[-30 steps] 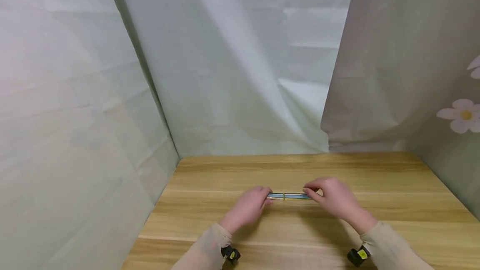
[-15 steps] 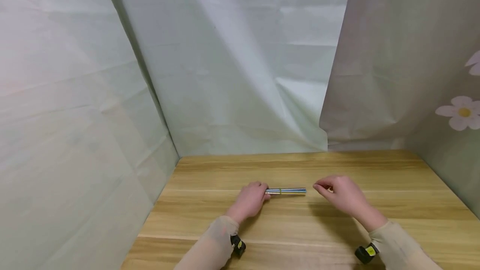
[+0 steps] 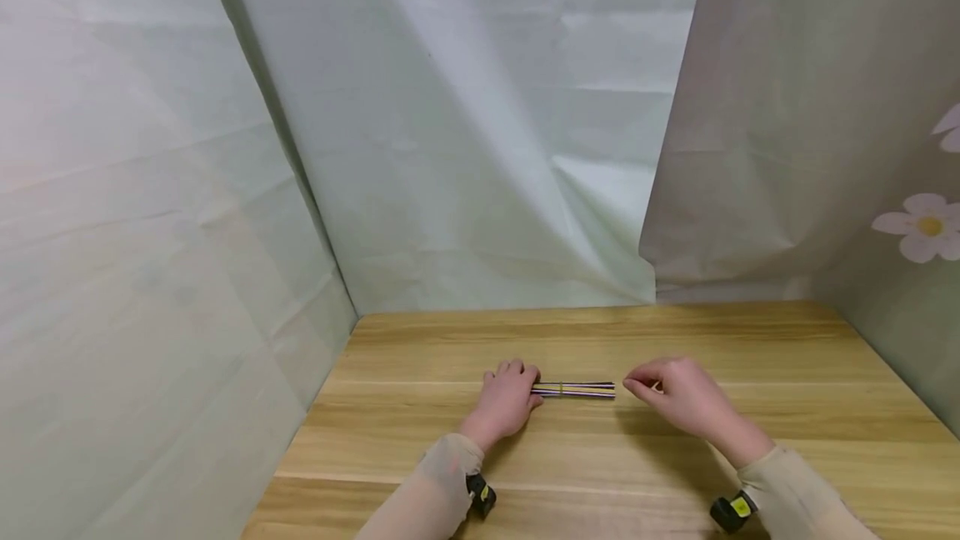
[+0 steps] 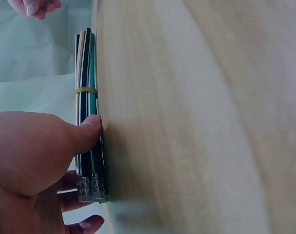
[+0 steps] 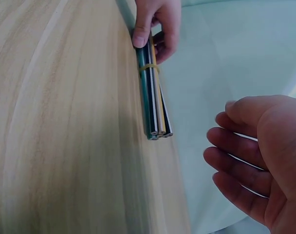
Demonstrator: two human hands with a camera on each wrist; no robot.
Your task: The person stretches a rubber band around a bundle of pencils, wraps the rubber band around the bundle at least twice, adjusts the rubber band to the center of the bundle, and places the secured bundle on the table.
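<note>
A bundle of unsharpened pencils [image 3: 581, 391], dark, striped, green and tan, lies level on the wooden table. A yellowish rubber band [image 4: 85, 90] circles it. My left hand [image 3: 506, 401] pinches the bundle's left end, its thumb [image 4: 88, 132] on the near side and fingers on the far side. Silver ferrules [image 4: 91, 189] show at that end in the left wrist view. Just beyond the bundle's right end, my right hand [image 3: 678, 394] hovers above the table with loosely bent fingers, touching nothing. The cut pencil ends [image 5: 159, 134] face it in the right wrist view.
The wood-grain table [image 3: 600, 473] runs back to pale cloth walls [image 3: 480, 148] behind and at both sides. White flowers [image 3: 928, 227] are printed on the right wall. A small black wrist camera [image 3: 731, 512] sits under each sleeve.
My right hand has let go of the bundle's right end and moved slightly right. The bundle has turned about its length, showing other colours. Left fingers now spread more on the far side.
</note>
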